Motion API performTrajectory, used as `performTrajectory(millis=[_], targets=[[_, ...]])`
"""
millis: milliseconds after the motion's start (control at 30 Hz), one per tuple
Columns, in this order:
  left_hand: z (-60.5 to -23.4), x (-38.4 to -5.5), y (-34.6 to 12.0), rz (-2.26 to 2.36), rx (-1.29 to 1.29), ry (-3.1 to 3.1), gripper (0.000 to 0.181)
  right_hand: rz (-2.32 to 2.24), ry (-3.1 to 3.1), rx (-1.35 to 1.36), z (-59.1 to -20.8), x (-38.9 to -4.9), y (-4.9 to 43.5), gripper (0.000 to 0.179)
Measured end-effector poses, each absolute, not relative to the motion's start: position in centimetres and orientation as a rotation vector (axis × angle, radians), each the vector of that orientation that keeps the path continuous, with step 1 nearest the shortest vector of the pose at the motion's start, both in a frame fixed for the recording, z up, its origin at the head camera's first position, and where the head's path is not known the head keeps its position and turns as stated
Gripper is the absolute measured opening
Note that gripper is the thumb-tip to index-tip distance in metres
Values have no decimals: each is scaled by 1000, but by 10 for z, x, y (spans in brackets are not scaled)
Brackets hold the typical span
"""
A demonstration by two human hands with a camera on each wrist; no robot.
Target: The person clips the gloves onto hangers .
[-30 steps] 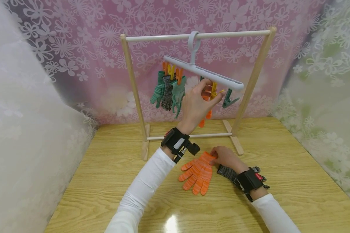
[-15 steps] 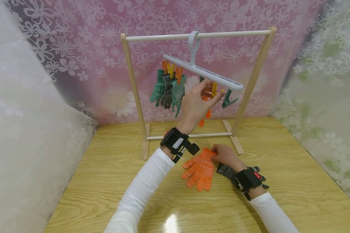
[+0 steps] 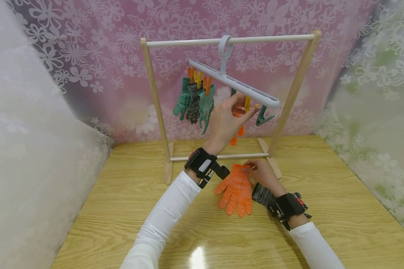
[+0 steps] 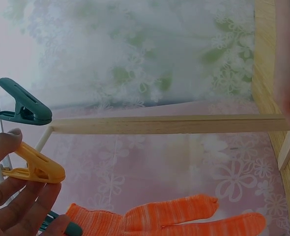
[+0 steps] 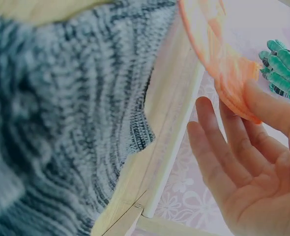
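Note:
My left hand [image 3: 223,121] pinches a yellow clothespin [image 4: 42,167] under the grey hanger [image 3: 252,90]; in the left wrist view, the thumb presses one end, with fingers underneath. Beside it, a green clothespin [image 4: 73,227] meets the cuff of a hanging orange glove [image 4: 169,214], mostly hidden by the hand in the head view. My right hand [image 3: 264,175] pinches the cuff of another orange glove [image 3: 235,192], whose fingers point toward me, low over the table. A dark grey knit glove [image 3: 262,195] lies under my right wrist, partly covered.
Green and grey gloves [image 3: 206,108] hang from orange and yellow clothespins at the hanger's left end. Another green clothespin [image 3: 264,116] hangs at its right end. A wooden rack [image 3: 294,84] supports the hanger above the wooden table [image 3: 121,209].
My right hand has moved slightly away from me with the orange glove, which has shifted up and right in view. The left hand stays on the yellow clothespin; the hanger has tilted slightly.

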State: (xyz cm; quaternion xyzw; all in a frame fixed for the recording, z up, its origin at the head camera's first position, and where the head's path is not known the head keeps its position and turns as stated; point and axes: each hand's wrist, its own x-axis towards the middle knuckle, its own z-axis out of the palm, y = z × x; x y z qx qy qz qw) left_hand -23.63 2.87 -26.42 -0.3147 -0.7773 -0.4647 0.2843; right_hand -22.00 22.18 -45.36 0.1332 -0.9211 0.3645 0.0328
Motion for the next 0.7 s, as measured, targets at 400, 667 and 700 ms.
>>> performTrajectory(millis=[400, 667, 700], targets=[[-267, -239, 30, -1220, -842, -2047, 35, 1416, -2709, 320, -443, -218, 224, 30], [-266, -238, 29, -1249, -851, -2047, 36, 1473, -2605, 297, -428, -215, 223, 38], [-267, -238, 29, -1256, -853, -2047, 36, 1480, -2591, 296, -425, -214, 223, 39]])
